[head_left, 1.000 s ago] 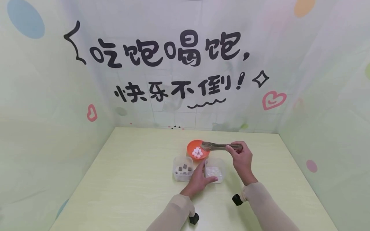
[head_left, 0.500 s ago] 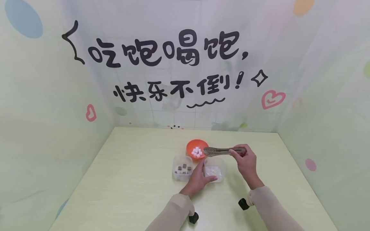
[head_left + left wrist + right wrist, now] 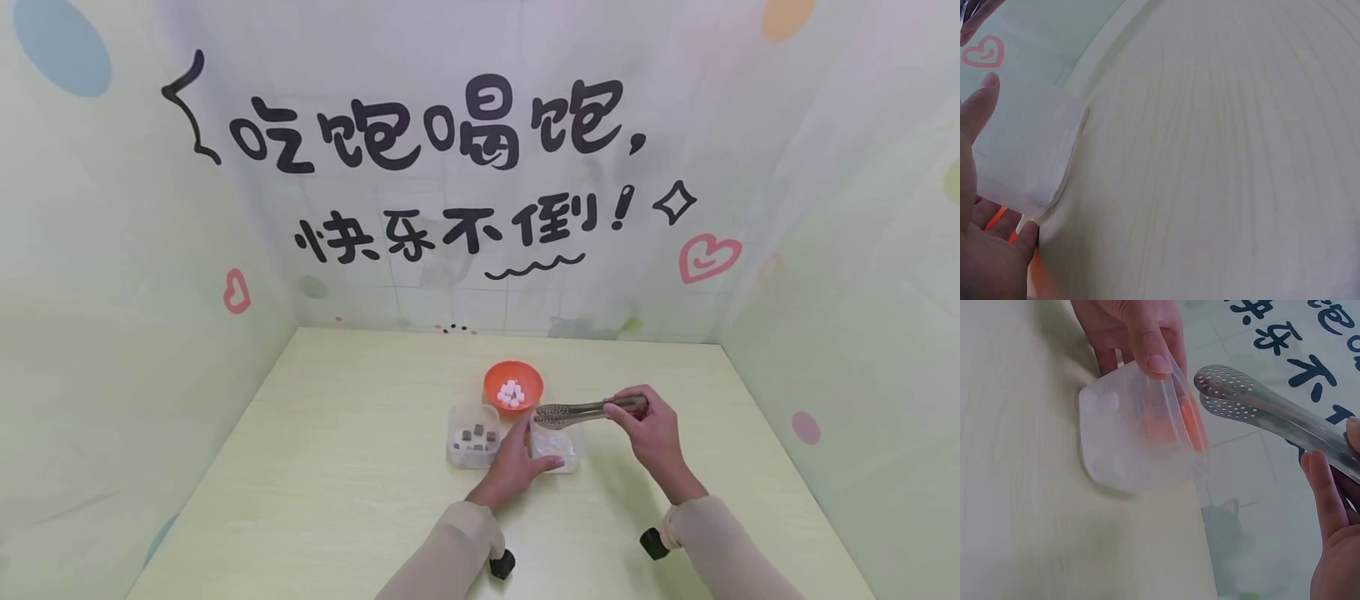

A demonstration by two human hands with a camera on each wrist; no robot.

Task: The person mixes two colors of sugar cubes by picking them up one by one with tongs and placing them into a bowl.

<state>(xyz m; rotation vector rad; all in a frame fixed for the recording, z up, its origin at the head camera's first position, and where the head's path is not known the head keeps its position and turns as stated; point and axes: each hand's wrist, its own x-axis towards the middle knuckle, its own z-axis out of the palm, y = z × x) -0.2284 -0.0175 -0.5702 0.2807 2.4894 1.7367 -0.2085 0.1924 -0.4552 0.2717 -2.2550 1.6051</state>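
Observation:
In the head view my left hand (image 3: 517,462) holds a clear plastic container (image 3: 566,461), with the thumb along its near side and the fingers at its left. Something whitish shows low in that container; its kind cannot be made out. My right hand (image 3: 656,429) grips metal tongs (image 3: 573,412), whose perforated ends hang over the container's far rim. The right wrist view shows the tong ends (image 3: 1229,394) slightly apart, with nothing seen between them. An orange bowl (image 3: 531,379) with several white cubes (image 3: 511,392) stands just beyond the containers.
Left of my left hand stands a second clear container (image 3: 459,417) holding several dark grey cubes (image 3: 478,431). All of it sits on a pale wood-grain table (image 3: 337,433). Printed curtains (image 3: 375,308) border the table at the back and both sides.
My right hand has drawn the tongs back from above the orange bowl, toward me and to the right, to over the held container. The left hand has stayed in place.

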